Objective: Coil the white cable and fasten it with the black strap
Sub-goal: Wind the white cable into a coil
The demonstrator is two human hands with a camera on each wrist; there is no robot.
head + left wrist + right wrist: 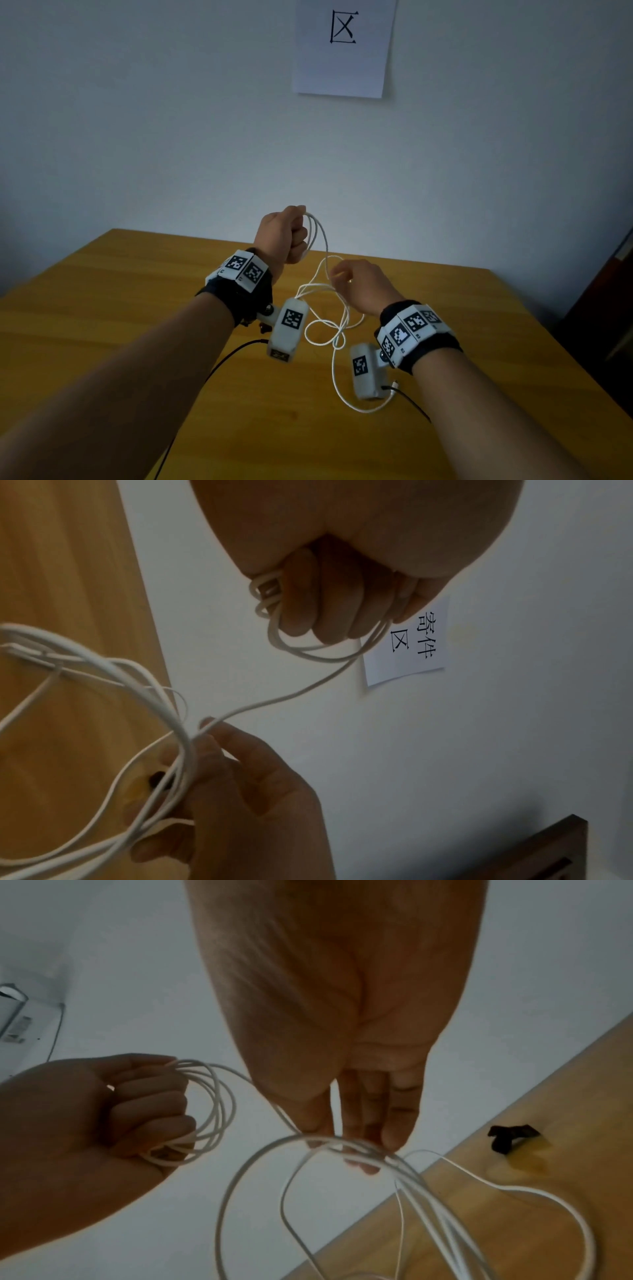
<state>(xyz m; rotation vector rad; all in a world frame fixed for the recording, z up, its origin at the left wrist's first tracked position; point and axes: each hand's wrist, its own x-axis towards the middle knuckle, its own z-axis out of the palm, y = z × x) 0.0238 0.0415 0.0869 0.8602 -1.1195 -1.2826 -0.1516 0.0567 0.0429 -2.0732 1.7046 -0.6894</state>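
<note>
Thin white cable, several loose loops, gripped in left hand.

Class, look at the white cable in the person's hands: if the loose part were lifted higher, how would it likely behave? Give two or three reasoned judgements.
Probably floppy: the white cable sags in slack curves from the left hand to the wooden table.
Likely light: the right hand guides it with fingertips alone.
It may spring apart: the loops already fan out unevenly.
</note>
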